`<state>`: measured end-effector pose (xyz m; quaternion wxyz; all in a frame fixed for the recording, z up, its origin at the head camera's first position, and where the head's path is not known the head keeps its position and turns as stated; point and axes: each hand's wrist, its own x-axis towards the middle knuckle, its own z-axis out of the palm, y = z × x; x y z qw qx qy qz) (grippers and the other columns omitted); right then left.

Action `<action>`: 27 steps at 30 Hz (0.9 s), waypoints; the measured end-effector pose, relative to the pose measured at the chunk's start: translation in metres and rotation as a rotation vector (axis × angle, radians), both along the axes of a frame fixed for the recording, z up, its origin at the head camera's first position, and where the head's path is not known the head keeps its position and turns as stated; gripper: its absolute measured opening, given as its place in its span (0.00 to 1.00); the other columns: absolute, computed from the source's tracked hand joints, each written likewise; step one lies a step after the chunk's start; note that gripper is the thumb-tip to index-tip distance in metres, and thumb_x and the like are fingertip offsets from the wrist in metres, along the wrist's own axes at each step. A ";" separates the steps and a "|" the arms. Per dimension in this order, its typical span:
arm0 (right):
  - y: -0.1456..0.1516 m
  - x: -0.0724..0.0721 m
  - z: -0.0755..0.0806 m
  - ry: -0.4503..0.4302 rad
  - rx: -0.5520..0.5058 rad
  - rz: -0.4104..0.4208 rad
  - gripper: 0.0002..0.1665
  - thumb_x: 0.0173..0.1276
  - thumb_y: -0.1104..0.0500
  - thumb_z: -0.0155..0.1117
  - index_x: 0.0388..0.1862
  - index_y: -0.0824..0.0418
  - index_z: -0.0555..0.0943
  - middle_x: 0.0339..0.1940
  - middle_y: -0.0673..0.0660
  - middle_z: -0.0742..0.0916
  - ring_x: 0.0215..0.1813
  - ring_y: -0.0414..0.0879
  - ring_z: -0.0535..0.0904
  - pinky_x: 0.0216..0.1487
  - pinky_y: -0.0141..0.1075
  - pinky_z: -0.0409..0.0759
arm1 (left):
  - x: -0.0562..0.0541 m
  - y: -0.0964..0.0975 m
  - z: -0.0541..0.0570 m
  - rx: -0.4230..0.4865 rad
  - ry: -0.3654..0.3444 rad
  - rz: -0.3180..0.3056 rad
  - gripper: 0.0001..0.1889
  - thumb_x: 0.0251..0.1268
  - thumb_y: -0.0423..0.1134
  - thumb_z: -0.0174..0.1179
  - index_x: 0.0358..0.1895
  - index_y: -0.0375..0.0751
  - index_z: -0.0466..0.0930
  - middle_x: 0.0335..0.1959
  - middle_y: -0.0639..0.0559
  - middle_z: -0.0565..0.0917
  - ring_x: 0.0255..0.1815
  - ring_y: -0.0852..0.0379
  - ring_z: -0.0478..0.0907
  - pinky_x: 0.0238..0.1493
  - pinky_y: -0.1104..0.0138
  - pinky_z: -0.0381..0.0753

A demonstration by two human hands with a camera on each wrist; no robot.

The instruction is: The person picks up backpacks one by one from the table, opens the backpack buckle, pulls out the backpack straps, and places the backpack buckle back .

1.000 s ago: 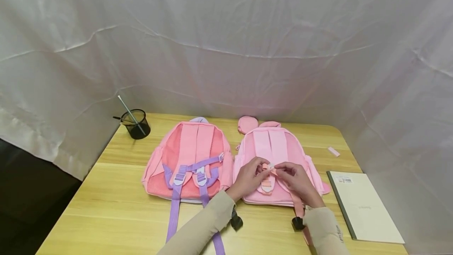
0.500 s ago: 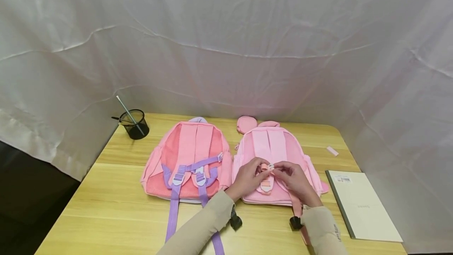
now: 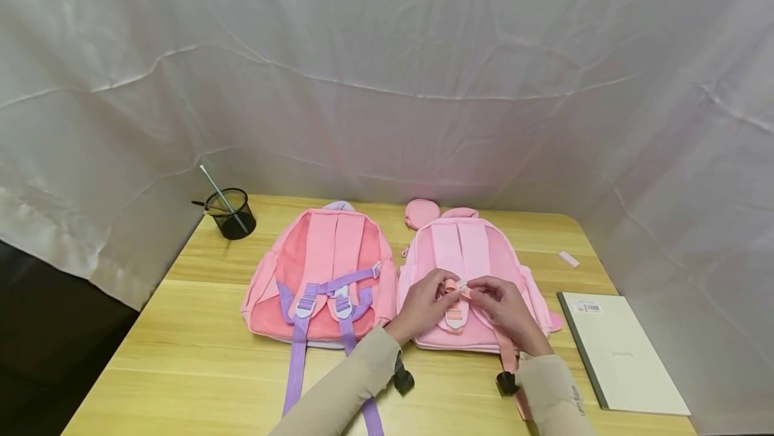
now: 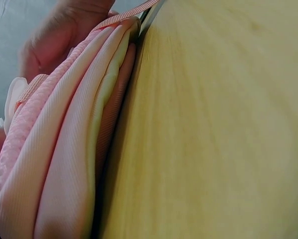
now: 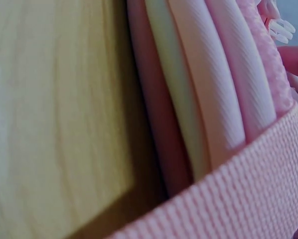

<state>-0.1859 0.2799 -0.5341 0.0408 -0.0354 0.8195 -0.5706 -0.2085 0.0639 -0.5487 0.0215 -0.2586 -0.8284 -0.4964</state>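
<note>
A light pink backpack [image 3: 446, 242] lies strap side up on the table. Over its lower straps, my left hand [image 3: 425, 310] and right hand [image 3: 506, 307] meet at a small white buckle [image 3: 462, 284] on orange webbing. The left thumb and fingers pinch it from the left, beside a curled bit of orange strap [image 3: 450, 285]; the right ones pinch it from the right. White buckle prongs [image 5: 282, 31] stick out by the fingers in the right wrist view. A white strap adjuster [image 3: 455, 322] sits just below. The fingers partly hide the buckle.
A coral backpack [image 3: 320, 248] with purple straps [image 3: 296, 362] lies at left, against the pink one. A black mesh pen cup [image 3: 236, 224] stands back left. To the right are a notebook [image 3: 625, 355] and a small pink-and-white block [image 3: 569, 258]. Grey curtains [image 3: 387, 86] surround the table.
The orange strap at my left fingertips has curled into a small loop, and the white buckle has turned slightly. Both hands stay in nearly the same place.
</note>
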 end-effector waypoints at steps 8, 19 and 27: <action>-0.004 0.001 0.005 -0.005 0.039 -0.001 0.19 0.73 0.56 0.69 0.56 0.66 0.83 0.44 0.62 0.89 0.43 0.37 0.81 0.48 0.27 0.78 | 0.001 -0.001 0.004 -0.032 0.012 -0.005 0.12 0.75 0.48 0.63 0.57 0.55 0.79 0.41 0.60 0.80 0.39 0.67 0.74 0.43 0.73 0.74; -0.001 0.000 0.002 -0.015 0.030 -0.012 0.19 0.74 0.54 0.69 0.58 0.64 0.84 0.45 0.58 0.89 0.45 0.38 0.82 0.48 0.27 0.79 | 0.002 0.000 0.003 -0.017 0.007 0.003 0.12 0.75 0.48 0.63 0.56 0.54 0.80 0.40 0.59 0.81 0.38 0.67 0.75 0.43 0.73 0.74; -0.002 0.000 0.001 0.009 0.041 -0.011 0.18 0.74 0.56 0.69 0.57 0.65 0.84 0.46 0.60 0.88 0.45 0.38 0.82 0.48 0.27 0.80 | 0.002 -0.001 0.003 -0.012 0.004 -0.003 0.12 0.75 0.48 0.63 0.56 0.54 0.80 0.40 0.59 0.81 0.38 0.66 0.74 0.43 0.72 0.73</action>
